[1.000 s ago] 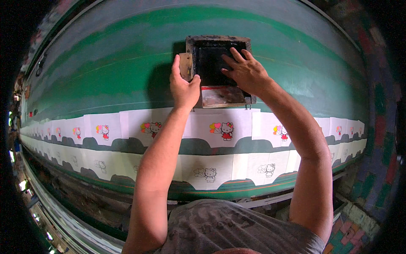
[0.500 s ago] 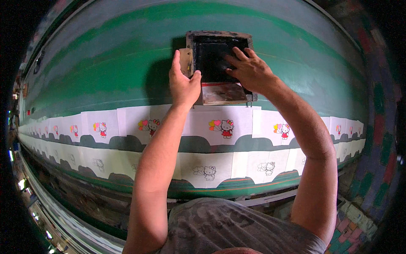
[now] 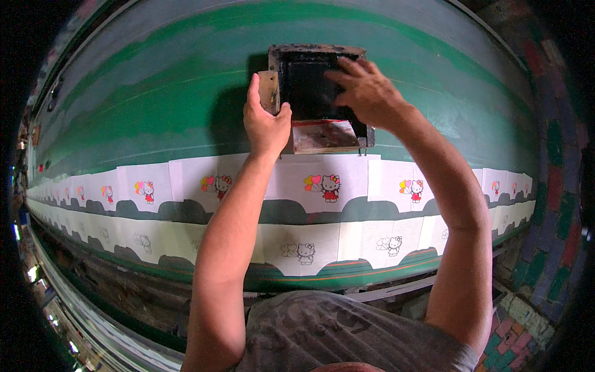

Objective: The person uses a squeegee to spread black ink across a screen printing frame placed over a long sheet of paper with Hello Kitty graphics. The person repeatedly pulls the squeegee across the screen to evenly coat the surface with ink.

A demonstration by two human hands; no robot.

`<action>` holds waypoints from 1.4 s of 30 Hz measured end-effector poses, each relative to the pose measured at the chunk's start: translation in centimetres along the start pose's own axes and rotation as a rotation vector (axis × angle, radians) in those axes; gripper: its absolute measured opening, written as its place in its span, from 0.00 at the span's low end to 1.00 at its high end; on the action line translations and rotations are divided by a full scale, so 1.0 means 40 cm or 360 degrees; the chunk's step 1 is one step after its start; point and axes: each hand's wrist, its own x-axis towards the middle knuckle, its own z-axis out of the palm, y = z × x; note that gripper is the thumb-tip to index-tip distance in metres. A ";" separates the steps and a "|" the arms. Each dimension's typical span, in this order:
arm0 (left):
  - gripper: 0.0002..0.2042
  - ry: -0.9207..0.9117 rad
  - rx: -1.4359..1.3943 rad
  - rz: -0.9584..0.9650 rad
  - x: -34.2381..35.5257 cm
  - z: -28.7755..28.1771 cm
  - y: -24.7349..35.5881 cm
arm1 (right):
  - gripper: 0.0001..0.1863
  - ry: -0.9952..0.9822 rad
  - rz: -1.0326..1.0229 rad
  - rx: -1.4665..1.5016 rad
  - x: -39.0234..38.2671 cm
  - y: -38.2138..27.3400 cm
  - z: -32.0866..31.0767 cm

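A dark, ink-stained square frame (image 3: 304,84) rests on the green table, a small board (image 3: 323,137) along its near side. My left hand (image 3: 265,124) grips a wooden block (image 3: 268,87) on the frame's left side, thumb and fingers either side of it. My right hand (image 3: 365,93) is spread over the black inside, fingers apart and slightly motion-blurred; whether they touch the surface I cannot tell. Just below, white cut pieces (image 3: 297,186) bear a coloured cartoon cat with balloons.
A second row of pale pieces (image 3: 361,242) with outline-only drawings runs along the near edge of the long green table (image 3: 155,80). Patchwork coloured paving (image 3: 545,186) lies beyond the right end; rails (image 3: 87,322) run at lower left.
The frame and rows appear slightly higher in the picture than a second ago. My right hand's fingers have shifted up over the black inside; my left hand keeps its grip.
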 end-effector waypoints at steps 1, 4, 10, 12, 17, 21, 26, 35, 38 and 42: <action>0.47 -0.0006 -0.0001 0.0005 0.001 0.003 0.010 | 0.24 0.0183 0.0084 0.0113 -0.016 0.030 0.010; 0.46 0.0004 -0.0029 -0.0022 -0.009 -0.012 0.014 | 0.21 0.0644 0.0472 -0.0026 -0.062 0.145 0.099; 0.46 0.0130 -0.0148 0.0387 -0.049 -0.036 0.074 | 0.21 0.0131 0.0828 -0.0187 -0.299 0.198 0.374; 0.47 0.0187 -0.0147 0.0464 -0.060 -0.093 0.128 | 0.22 0.0083 0.0760 -0.0105 -0.322 0.161 0.334; 0.45 0.0330 -0.0426 0.0654 -0.088 -0.255 0.276 | 0.26 0.0231 0.0837 0.0239 -0.382 0.079 0.219; 0.49 0.0376 -0.0716 0.0727 -0.135 -0.390 0.408 | 0.28 0.0559 0.0946 0.0616 -0.463 -0.047 0.126; 0.49 0.0390 -0.1018 0.0680 -0.225 -0.499 0.548 | 0.27 0.0777 0.0966 0.2262 -0.586 -0.207 0.030; 0.48 0.0112 -0.1166 0.0485 -0.459 -0.701 0.621 | 0.63 0.1570 -0.0671 0.3796 -0.639 -0.505 -0.366; 0.48 0.0006 -0.1185 0.0467 -0.517 -0.751 0.614 | 0.62 0.1471 -0.0605 0.3975 -0.678 -0.583 -0.360; 0.48 -0.0005 -0.1141 0.0516 -0.554 -0.792 0.598 | 0.62 0.1345 -0.0393 0.4088 -0.733 -0.685 -0.360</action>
